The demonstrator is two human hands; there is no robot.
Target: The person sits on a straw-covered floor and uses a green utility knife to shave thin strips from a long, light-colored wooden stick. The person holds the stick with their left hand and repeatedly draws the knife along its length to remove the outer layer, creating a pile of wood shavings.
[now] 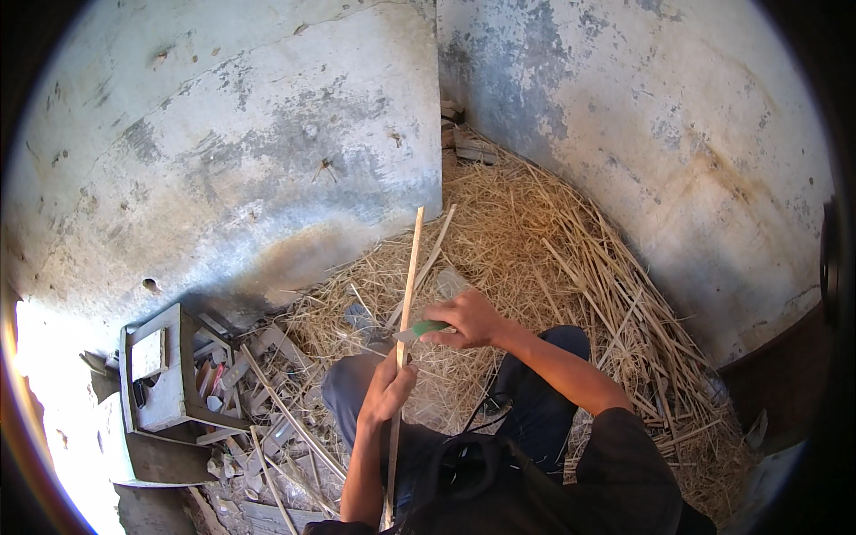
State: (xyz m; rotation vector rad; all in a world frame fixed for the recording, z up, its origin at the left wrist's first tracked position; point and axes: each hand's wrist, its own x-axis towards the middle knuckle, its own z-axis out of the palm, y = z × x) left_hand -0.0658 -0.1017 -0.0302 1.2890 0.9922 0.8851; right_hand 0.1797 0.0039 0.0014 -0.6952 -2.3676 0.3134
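Observation:
A long, thin strip of pale wood or split bamboo runs upright in front of me, from my lap to near the wall. My left hand is closed round its lower half. Just above that, my right hand grips a knife by its green handle. The short grey blade lies across the strip, touching or very close to it. My fingers hide part of the handle and part of the strip.
Straw-like shavings cover the floor ahead, with a heap of long strips along the right wall. At left stands a worn box-like wooden frame among scrap pieces. Loose sticks lie beside my left knee. Peeling walls close in the corner.

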